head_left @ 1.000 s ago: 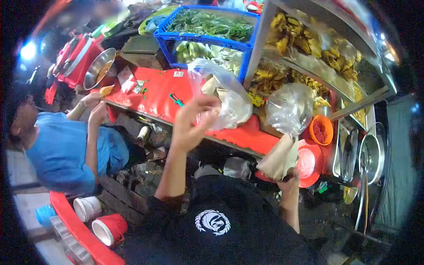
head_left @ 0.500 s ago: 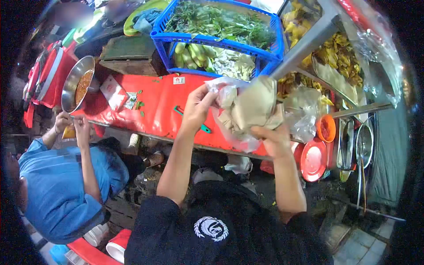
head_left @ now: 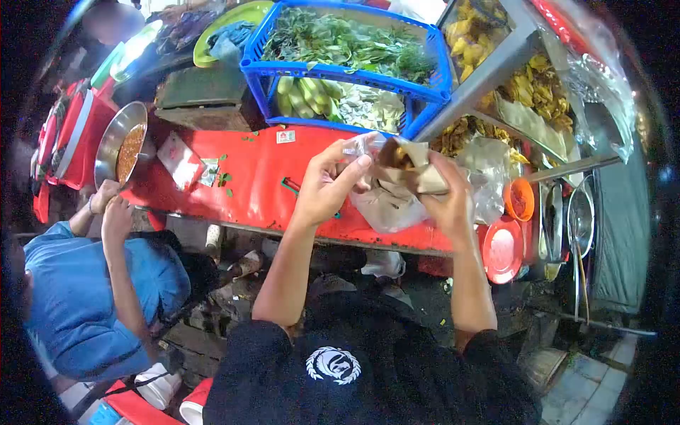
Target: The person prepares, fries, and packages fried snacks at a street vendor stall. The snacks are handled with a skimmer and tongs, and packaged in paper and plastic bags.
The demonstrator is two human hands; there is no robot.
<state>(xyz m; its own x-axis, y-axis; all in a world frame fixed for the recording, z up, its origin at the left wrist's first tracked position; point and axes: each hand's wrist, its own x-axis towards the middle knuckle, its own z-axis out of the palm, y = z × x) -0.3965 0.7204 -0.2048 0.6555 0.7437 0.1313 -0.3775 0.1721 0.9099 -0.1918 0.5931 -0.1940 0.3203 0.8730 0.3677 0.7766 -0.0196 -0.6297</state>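
Over the red table, my left hand [head_left: 327,183] pinches the rim of a thin clear plastic bag [head_left: 386,211], thumb on top. Brown paper shows through the bag's side. My right hand [head_left: 452,197] grips a folded brown paper packet [head_left: 430,179] at the bag's mouth. A dark fold or opening faces up between the hands; what lies inside it cannot be made out. Behind my left hand, a green-handled tool [head_left: 290,185] lies partly hidden on the red tabletop [head_left: 248,170].
A blue crate rack [head_left: 340,71] with greens and pale vegetables stands behind. At right are a glass case of yellow food [head_left: 528,85], an orange bowl [head_left: 519,198] and a red plate [head_left: 503,249]. A co-worker in blue [head_left: 99,283] sits left, near a steel bowl [head_left: 122,145].
The brown packet has come down and tilted toward the bag's mouth, and my right hand has risen along its side. The co-worker's hands have shifted slightly.
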